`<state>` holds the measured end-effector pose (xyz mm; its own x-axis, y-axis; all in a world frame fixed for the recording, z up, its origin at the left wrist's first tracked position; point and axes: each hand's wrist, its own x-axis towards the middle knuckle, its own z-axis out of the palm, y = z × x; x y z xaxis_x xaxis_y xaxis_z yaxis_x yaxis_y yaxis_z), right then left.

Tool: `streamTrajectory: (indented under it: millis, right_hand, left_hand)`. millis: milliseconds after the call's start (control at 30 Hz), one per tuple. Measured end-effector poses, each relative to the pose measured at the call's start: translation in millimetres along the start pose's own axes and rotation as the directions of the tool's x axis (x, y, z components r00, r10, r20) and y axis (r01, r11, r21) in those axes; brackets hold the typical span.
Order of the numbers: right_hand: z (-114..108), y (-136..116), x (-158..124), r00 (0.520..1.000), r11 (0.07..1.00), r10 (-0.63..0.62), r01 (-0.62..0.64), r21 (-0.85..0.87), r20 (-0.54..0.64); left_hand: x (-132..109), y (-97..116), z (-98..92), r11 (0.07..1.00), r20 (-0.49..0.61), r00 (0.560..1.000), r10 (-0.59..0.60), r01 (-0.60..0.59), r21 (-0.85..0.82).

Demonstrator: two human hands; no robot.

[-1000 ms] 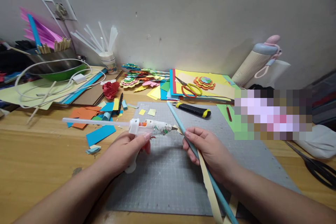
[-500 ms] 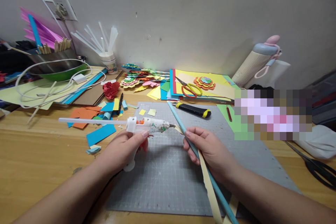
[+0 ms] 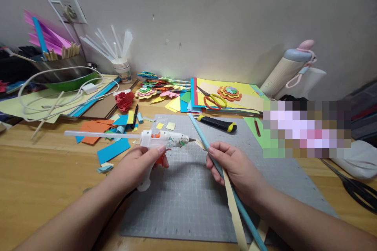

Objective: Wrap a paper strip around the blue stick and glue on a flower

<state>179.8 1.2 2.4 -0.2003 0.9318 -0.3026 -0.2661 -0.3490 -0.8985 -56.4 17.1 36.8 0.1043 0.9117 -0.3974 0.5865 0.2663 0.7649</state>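
Observation:
My left hand point(image 3: 150, 160) is wrapped round the handle of a white hot glue gun point(image 3: 165, 139). A long clear glue stick point(image 3: 97, 135) juts from its back end, and its metal nozzle points right. Between thumb and fingers, my right hand point(image 3: 229, 162) pinches a light blue paper-covered stick point(image 3: 247, 219) slanting across the view, along with a cream paper strip point(image 3: 234, 208). The strip's short end pokes out left of the stick, close to the nozzle; whether they touch I cannot tell. Both hands are above the grey cutting mat point(image 3: 176, 211).
A black and yellow utility knife point(image 3: 218, 123) lies on the mat's far part. Behind it are scissors point(image 3: 213, 100) and layered paper flowers point(image 3: 147, 92). Paper scraps point(image 3: 113, 151) cover the left side. Black-handled scissors point(image 3: 359, 192) and a bottle point(image 3: 284, 68) are at right.
The glue gun in my left hand has shifted slightly left, its nozzle drawing back a little from the strip's end. My right hand, with the stick and strip, looks almost unmoved.

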Motion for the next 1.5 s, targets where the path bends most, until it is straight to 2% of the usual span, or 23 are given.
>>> streamTrajectory:
  millis: [233, 333, 400, 500, 600, 733, 800, 900, 1000, 1100, 1133, 1200, 1233, 1267, 1333, 1400, 1500]
  right_hand:
    - [2, -2, -1, 1.0, 0.999, 0.009, -0.01, 0.032, 0.016]
    - [4, -4, -4, 0.998, 0.998, 0.025, -0.029, 0.061, 0.064]
    - [5, -5, -6, 0.996, 0.997, 0.018, -0.024, 0.074, 0.083]
    - [5, -7, -7, 0.997, 0.996, -0.008, 0.001, 0.089, 0.079]
    - [2, -8, -6, 0.999, 0.995, -0.031, 0.027, 0.097, 0.044]
    - [-1, -10, -4, 0.999, 0.995, -0.05, 0.049, 0.09, 0.005]
    - [-2, -12, -4, 0.998, 0.995, -0.059, 0.059, 0.082, -0.007]
    - [-4, -14, -5, 0.998, 0.995, -0.069, 0.069, 0.076, -0.001]
    - [-5, -15, -5, 0.998, 0.995, -0.063, 0.061, 0.073, 0.018]
    - [-3, -15, -6, 0.997, 0.997, -0.045, 0.041, 0.062, 0.055]
    - [-2, -15, -7, 0.997, 0.998, -0.038, 0.034, 0.059, 0.074]
    - [0, -15, -10, 0.992, 0.998, -0.027, 0.02, 0.062, 0.119]
    - [0, -14, -12, 0.99, 0.998, -0.023, 0.013, 0.068, 0.142]
    - [1, -14, -13, 0.987, 0.997, -0.019, 0.007, 0.079, 0.159]
    - [2, -12, -15, 0.983, 0.995, -0.017, -0.002, 0.1, 0.185]
    - [3, -11, -17, 0.979, 0.994, -0.011, -0.011, 0.105, 0.203]
    - [4, -10, -16, 0.974, 0.995, 0.011, -0.033, 0.092, 0.227]
  left_hand:
    - [6, -10, 2.5, 0.997, -0.009, 0.998, 0.068, -0.068, 0.028]
    - [10, -13, 7.3, 0.988, -0.106, 0.988, 0.116, -0.104, 0.111]
    - [11, -11, 9.5, 0.962, -0.173, 0.971, 0.163, -0.118, 0.244]
    - [11, -7, 10.9, 0.867, -0.171, 0.947, 0.272, -0.165, 0.47]
    - [9, -7, 15.1, 0.715, -0.128, 0.9, 0.416, -0.237, 0.658]
    - [5, -6, 30.7, 0.549, -0.071, 0.887, 0.456, -0.218, 0.807]
    - [3, -4, 39.1, 0.52, -0.055, 0.89, 0.452, -0.212, 0.828]
    - [-1, 3, 43.5, 0.54, -0.011, 0.909, 0.416, -0.238, 0.807]
    - [-6, 15, 36.1, 0.604, 0.038, 0.931, 0.363, -0.267, 0.751]
    - [-8, 32, 28.5, 0.74, -0.009, 0.927, 0.375, -0.294, 0.604]
    - [-8, 38, 28.5, 0.817, -0.038, 0.926, 0.376, -0.312, 0.485]
    - [-7, 45, 33.2, 0.953, -0.053, 0.954, 0.296, -0.291, 0.085]
    - [-5, 45, 37.3, 0.96, -0.011, 0.973, 0.231, -0.229, -0.159]
    - [-4, 44, 41.8, 0.916, 0.063, 0.982, 0.176, -0.14, -0.376]
    - [-2, 38, 50.0, 0.774, 0.212, 0.964, 0.159, 0.012, -0.634]
    - [1, 30, 54.7, 0.71, 0.254, 0.944, 0.21, 0.031, -0.704]
    - [2, 21, 54.9, 0.739, 0.209, 0.945, 0.252, -0.049, -0.672]
